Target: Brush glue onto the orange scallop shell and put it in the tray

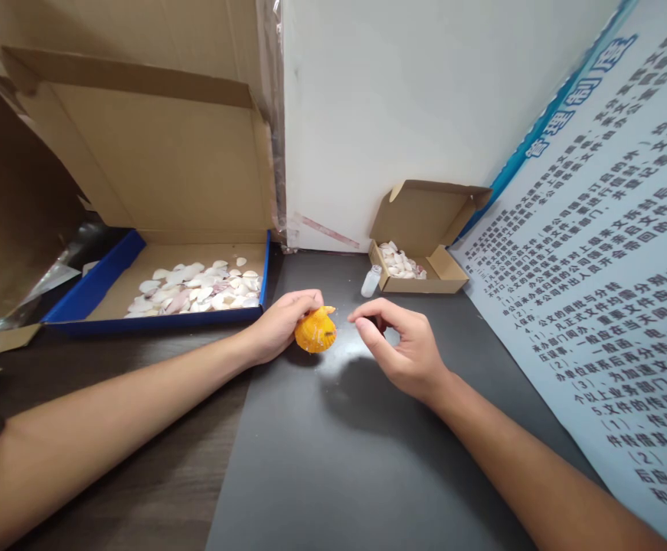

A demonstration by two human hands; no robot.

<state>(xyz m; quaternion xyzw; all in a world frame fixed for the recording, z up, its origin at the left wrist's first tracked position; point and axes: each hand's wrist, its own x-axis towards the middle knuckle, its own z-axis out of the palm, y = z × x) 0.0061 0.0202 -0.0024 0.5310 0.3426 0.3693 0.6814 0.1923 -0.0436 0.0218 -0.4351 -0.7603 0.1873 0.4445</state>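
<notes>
An orange, ribbed scallop shell [315, 330] with white specks and a small dark mark is held above the grey mat [322, 459] by my left hand [280, 325], whose fingers grip its left and upper edge. To the right of the shell, a short gap away, is my right hand [405, 344]. Its thumb and index finger are bent close to each other; anything between the tips is too small to make out. A small clear bottle [371, 282] stands behind my right hand.
At the back left is a blue-edged open box [92, 295] with several pale shells [195, 289]. A small open cardboard box [425, 286] at the back right also contains shells. A white panel [390, 99] rises behind, and a printed sheet [609, 252] borders the right.
</notes>
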